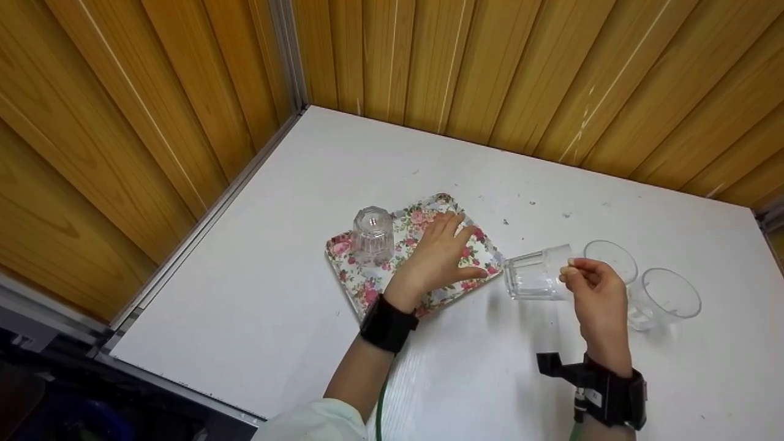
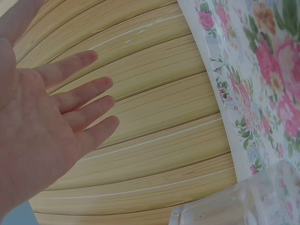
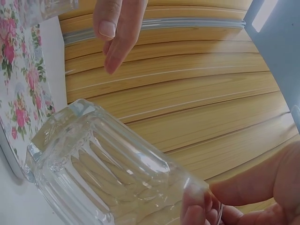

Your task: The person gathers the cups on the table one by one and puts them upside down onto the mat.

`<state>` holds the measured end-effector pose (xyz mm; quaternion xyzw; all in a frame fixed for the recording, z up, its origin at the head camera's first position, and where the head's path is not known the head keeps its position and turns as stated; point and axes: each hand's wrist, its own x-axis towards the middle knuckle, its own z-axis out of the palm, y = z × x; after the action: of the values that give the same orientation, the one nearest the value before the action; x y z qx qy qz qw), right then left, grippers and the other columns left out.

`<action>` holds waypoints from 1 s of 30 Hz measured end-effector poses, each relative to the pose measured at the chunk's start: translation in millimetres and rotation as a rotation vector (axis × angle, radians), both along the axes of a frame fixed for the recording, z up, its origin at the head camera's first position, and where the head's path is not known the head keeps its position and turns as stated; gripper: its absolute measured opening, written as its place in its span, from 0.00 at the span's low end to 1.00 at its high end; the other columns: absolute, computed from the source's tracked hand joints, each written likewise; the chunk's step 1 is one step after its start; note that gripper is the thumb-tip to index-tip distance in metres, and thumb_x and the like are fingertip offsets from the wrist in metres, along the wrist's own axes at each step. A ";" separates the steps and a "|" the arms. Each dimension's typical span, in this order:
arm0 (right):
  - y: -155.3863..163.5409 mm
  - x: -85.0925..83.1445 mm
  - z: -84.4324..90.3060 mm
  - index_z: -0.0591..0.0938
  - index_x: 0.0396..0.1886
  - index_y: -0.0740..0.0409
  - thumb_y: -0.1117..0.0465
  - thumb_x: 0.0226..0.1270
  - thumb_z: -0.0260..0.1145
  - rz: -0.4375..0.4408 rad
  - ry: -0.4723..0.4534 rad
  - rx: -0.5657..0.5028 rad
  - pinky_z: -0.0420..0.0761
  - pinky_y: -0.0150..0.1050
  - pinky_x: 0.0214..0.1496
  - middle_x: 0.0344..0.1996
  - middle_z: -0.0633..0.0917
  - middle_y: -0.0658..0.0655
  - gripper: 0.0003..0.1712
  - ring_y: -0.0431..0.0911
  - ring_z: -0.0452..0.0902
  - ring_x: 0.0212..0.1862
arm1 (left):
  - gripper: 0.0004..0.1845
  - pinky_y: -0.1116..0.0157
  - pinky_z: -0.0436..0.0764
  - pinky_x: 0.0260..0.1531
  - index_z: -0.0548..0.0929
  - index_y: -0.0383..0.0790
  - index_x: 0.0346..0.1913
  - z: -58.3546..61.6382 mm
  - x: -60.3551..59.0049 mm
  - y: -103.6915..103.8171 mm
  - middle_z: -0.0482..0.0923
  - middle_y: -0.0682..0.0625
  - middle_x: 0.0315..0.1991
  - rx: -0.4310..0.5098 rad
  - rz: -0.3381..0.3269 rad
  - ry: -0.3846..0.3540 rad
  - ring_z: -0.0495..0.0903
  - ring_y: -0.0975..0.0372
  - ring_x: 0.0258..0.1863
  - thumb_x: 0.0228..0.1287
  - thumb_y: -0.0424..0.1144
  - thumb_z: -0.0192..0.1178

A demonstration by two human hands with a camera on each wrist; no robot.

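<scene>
My right hand (image 1: 597, 300) pinches a clear drinking glass (image 1: 531, 275) at its rim between thumb and fingers. The glass is tipped on its side, its thick base pointing left toward the tray's right corner. Above the flowered tray (image 1: 370, 301) my left hand (image 1: 438, 257) is spread with straight fingers and holds nothing; its palm shows in the left wrist view. An upside-down glass (image 1: 373, 236) stands on the tray's left part, left of that hand. In the right wrist view the held glass (image 3: 108, 164) is large, with fingertips seen through its wall.
Two more clear glasses stand mouth-up on the white table (image 1: 257, 294) right of my right hand: a farther glass (image 1: 611, 257) and a nearer glass (image 1: 670, 297). Wood-patterned panels (image 1: 465, 73) border the table at the back and left.
</scene>
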<state>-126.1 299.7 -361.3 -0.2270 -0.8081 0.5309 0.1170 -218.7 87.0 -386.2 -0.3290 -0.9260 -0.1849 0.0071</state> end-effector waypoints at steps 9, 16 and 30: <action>-3.2 0.2 1.0 0.70 0.51 0.68 0.66 0.65 0.55 -0.009 0.008 -0.081 0.74 0.20 0.41 0.35 0.75 0.47 0.16 0.34 0.73 0.37 | 0.41 0.56 0.50 0.68 0.64 0.43 0.64 1.2 -0.2 2.9 0.54 0.43 0.68 -0.029 -0.013 -0.012 0.51 0.53 0.69 0.51 0.64 0.57; -5.8 -2.0 -0.3 0.71 0.48 0.69 0.67 0.63 0.58 -0.008 0.048 -0.081 0.74 0.20 0.40 0.35 0.76 0.46 0.15 0.33 0.74 0.35 | 0.41 0.56 0.54 0.67 0.65 0.44 0.63 0.0 -0.6 5.1 0.55 0.43 0.67 -0.032 -0.015 0.015 0.53 0.54 0.68 0.50 0.64 0.58; -9.4 -3.0 -0.5 0.70 0.47 0.69 0.67 0.64 0.55 -0.011 0.062 -0.086 0.73 0.20 0.40 0.35 0.75 0.48 0.13 0.35 0.72 0.36 | 0.46 0.56 0.50 0.68 0.59 0.42 0.67 -0.2 5.5 11.8 0.54 0.44 0.68 -0.028 -0.037 -0.014 0.53 0.54 0.68 0.50 0.65 0.58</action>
<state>-129.1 290.2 -361.8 -0.2197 -0.7792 0.5713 0.1352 -213.3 98.8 -386.4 -0.3447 -0.9224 -0.1743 -0.0073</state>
